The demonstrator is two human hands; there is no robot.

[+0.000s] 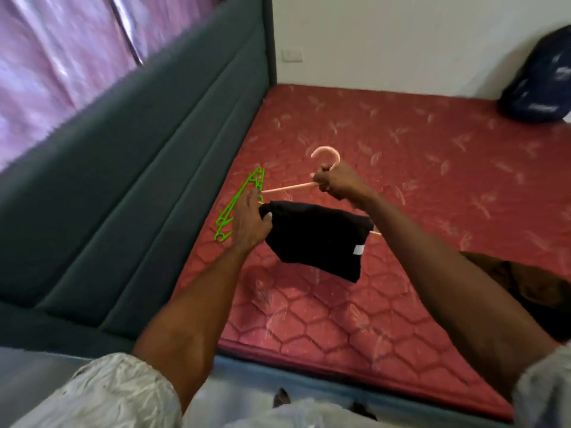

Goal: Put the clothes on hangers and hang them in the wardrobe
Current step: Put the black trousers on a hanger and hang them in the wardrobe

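Red mattress (pixel 386 180), black garment (pixel 318 236) below hanger (pixel 287 188) grip

Matt black cloth (pixel 315 236), smooth plastic hanger (pixel 326 154), quilted mattress (pixel 401 168).

We see a bed whose red mattress (pixel 401 168) fills the middle and right of the view, its quilted cover stitched in hexagons with a pale leaf pattern. A grey-blue padded headboard (pixel 139 168) runs along its left side, from near to far. On the mattress, close to the headboard on the left, we find a small bundle of green hangers (pixel 234 205) lying flat. In the far right corner a dark blue bag (pixel 537 81) rests on the mattress against the white wall. At the right edge, nearer to us, a brown garment (pixel 525 285) lies on the mattress, partly hidden by an arm.
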